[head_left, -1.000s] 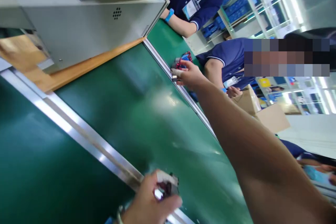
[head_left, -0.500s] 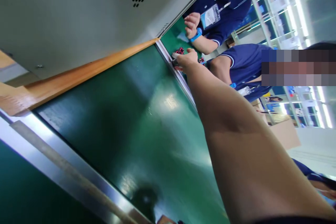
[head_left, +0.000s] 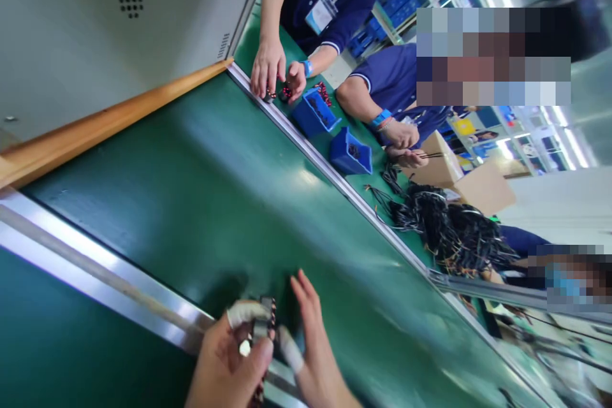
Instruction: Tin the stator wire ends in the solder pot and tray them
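Note:
My left hand (head_left: 234,354) is closed around a small dark coil (head_left: 262,326) with copper-coloured windings along its edge. A whitish finger cot covers its index finger, which curls over the coil's top. More of the winding shows below the thumb, but the palm hides part of it. Close on the right is my right hand (head_left: 318,344), fingers stretched out and nothing in it. Its thumb, also in a white cot, points at the coil; whether it touches is unclear. Both hands are over the near part of the green surface (head_left: 201,229).
A grey metal cabinet (head_left: 71,44) stands at upper left behind a wooden strip (head_left: 119,113). Beyond the metal rail (head_left: 306,143), a co-worker's hands (head_left: 268,70) handle similar coils. Blue bins (head_left: 351,153), a black cable heap (head_left: 440,223) and a cardboard box (head_left: 435,156) lie there.
My right arm has drawn back from the far side, where its hand was at a small dark part, to near my left hand. My left hand now shows fully with the coil; the view has shifted.

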Tool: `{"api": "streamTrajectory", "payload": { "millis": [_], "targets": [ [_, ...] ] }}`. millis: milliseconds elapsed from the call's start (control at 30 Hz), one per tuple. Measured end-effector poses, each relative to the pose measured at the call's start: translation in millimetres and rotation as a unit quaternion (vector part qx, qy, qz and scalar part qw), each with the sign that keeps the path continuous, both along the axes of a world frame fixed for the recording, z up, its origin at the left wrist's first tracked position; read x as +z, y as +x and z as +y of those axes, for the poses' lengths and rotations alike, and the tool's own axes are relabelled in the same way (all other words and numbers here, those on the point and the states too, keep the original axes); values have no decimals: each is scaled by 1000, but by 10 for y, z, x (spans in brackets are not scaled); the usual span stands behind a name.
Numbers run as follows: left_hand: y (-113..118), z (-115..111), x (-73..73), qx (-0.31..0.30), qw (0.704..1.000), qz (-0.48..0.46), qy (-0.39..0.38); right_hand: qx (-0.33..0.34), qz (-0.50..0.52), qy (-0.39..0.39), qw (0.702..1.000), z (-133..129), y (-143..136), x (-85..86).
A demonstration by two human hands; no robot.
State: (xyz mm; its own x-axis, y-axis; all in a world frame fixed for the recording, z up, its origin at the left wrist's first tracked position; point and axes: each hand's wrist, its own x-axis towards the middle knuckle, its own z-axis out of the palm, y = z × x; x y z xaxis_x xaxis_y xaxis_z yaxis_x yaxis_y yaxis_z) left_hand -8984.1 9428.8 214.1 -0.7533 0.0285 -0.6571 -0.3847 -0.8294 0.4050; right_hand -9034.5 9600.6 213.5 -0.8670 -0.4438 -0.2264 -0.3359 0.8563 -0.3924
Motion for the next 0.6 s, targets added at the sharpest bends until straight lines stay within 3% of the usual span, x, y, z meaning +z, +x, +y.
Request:
{"api": "streamTrajectory", "payload": {
  "millis": [100, 200, 267, 333, 400, 467, 600],
  "targets": [
    [-129, -131, 102, -15, 997, -24, -66, 44, 74, 47, 995, 219, 459, -81],
    [-395, -319, 273, 28, 984, -45, -173, 72, 109, 56, 990, 257, 547, -105],
    [-723, -468, 417, 65, 960, -11, -273, 78, 117, 42, 989, 264, 517, -74],
    [-1187, -599, 520, 52, 921, 43, -383, 83, 133, 26, 987, 290, 481, -42],
    [-1753, -687, 526, 54, 861, 91, -498, 85, 146, 16, 985, 333, 461, -40],
    [-2360, -740, 421, 53, 786, 134, -601, 96, 158, 12, 983, 378, 463, -78],
    [-3430, -818, 84, -21, 699, 137, -701, 50, 196, 39, 979, 399, 512, -217]
  ]
}}
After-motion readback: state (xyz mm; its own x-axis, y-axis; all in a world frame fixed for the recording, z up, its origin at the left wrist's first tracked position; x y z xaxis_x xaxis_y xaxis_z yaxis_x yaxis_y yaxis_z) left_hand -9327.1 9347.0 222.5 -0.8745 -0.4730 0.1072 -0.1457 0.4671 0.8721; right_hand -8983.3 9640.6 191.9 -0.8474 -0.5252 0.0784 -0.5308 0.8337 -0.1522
